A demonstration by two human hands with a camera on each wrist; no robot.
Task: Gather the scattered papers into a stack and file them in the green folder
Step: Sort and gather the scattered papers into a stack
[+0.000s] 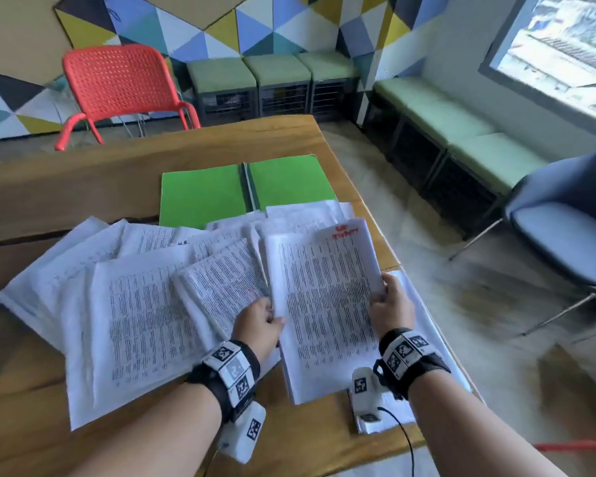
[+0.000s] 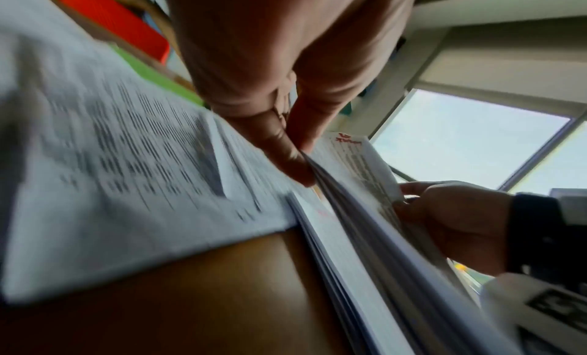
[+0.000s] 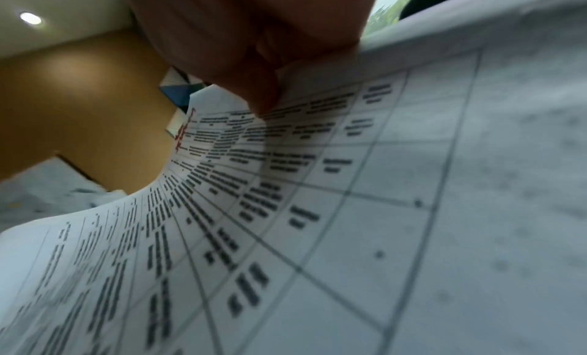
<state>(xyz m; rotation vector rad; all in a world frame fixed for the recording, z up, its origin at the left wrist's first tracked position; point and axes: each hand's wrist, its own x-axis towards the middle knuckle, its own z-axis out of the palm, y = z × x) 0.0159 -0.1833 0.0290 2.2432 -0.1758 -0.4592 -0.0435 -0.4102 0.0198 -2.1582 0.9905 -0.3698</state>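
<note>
Fingers (image 2: 286, 147) of both hands, left hand (image 1: 258, 327) and right hand (image 1: 391, 306), pinch one paper stack (image 1: 327, 304) by its side edges. One wooden tabletop (image 1: 83, 177). Loose papers (image 1: 131, 297), count unclear, fanned left. One green folder (image 1: 203, 197), open flat beyond them.

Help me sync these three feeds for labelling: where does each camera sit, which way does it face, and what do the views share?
Head: worn high, looking forward and down at the wooden table, open green folder and scattered papers; both forearms, left hand and right hand show.
Left wrist: low under the left hand, facing along its fingers toward the window; the right hand shows too.
Right wrist: under the right hand, facing leftward across the held sheet.
Shared: the held paper stack with red writing.
</note>
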